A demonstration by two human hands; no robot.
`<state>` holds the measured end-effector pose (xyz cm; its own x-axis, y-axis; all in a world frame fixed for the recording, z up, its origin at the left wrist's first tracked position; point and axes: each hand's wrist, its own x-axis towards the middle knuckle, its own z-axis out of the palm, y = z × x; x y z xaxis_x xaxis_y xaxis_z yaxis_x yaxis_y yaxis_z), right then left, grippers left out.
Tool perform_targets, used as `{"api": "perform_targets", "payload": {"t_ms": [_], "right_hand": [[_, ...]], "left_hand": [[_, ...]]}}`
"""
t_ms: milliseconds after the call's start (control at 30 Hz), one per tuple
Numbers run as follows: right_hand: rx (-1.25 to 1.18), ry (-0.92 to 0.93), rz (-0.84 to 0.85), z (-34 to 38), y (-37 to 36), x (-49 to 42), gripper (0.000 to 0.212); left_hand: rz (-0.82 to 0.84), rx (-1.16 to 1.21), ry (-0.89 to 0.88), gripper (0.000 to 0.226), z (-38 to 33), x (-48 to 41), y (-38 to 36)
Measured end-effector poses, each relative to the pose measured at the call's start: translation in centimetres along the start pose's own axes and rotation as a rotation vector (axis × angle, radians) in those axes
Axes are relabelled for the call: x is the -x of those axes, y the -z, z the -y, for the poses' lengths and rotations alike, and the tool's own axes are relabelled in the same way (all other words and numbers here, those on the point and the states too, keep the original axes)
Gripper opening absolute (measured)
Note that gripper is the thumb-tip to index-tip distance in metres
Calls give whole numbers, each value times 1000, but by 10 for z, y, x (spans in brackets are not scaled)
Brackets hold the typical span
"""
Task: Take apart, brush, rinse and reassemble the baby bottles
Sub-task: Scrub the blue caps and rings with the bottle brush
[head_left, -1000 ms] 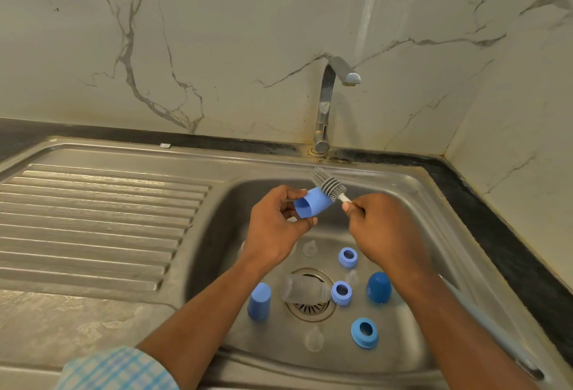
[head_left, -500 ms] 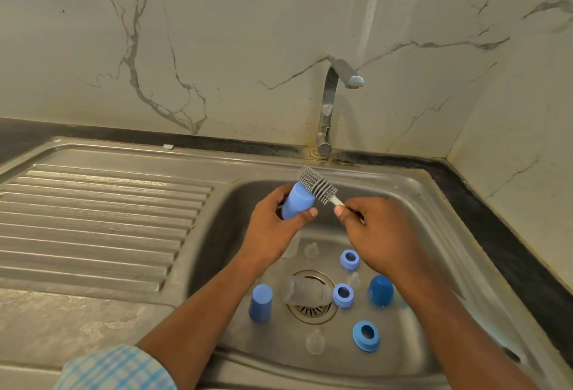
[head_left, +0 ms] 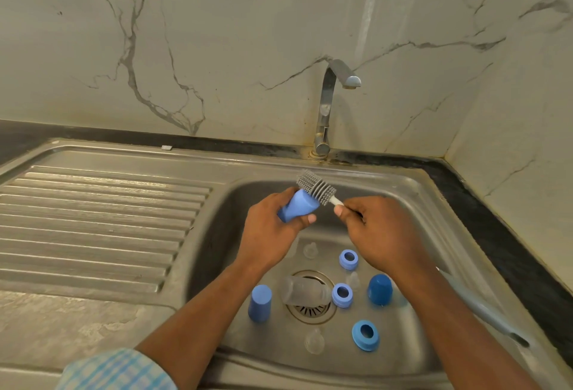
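Blue bottle cap (head_left: 299, 206) gripped in my left hand (head_left: 269, 234) | my right hand (head_left: 378, 228) pinches the grey bottle brush (head_left: 316, 186) | bristles touching cap | above the sink basin (head_left: 449, 250)

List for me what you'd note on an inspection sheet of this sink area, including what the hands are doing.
Surface: steel sink with a ribbed draining board on its left.
Job's things: clear bottle lying over the drain; three blue rings; light blue cap and dark blue cap standing; clear teats on the sink floor.
Clutter: long grey tool along the sink's right side.
Hands: left hand grips the held blue cap; right hand holds the brush, bristles at that cap's end.
Cables: nothing seen.
Surroundings: tap, no water visible; marble wall.
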<state>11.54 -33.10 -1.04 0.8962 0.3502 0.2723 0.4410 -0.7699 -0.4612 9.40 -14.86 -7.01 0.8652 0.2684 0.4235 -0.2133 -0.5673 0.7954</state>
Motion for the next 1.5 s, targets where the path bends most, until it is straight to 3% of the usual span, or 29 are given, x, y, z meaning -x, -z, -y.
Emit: {"api": "perform_targets", "payload": {"t_ms": [100, 367, 500, 767, 967, 1200, 1333, 1500], "right_hand": [[27, 44, 35, 8, -1, 3, 44], [32, 11, -7, 0, 2, -1, 43], [90, 100, 129, 13, -3, 5, 38], [15, 82, -7, 6, -7, 2, 41], [46, -24, -76, 1, -5, -4, 43], [-3, 53, -6, 9, -3, 2, 45], [-15, -28, -46, 0, 1, -4, 46], [-3, 51, 45, 5, 1, 2, 45]], "left_hand": [[-29, -6, 44, 51, 3, -3, 3], [18, -148, -84, 50, -5, 1, 4], [-71, 24, 53, 28, 1, -4, 13], [-84, 163, 83, 26, 7, -7, 7], [49, 345, 72, 38, 2, -4, 2], [-13, 509, 169, 30, 3, -8, 4], [87, 442, 91, 38, 3, -5, 0], [13, 321, 60, 37, 12, -10, 5]]}}
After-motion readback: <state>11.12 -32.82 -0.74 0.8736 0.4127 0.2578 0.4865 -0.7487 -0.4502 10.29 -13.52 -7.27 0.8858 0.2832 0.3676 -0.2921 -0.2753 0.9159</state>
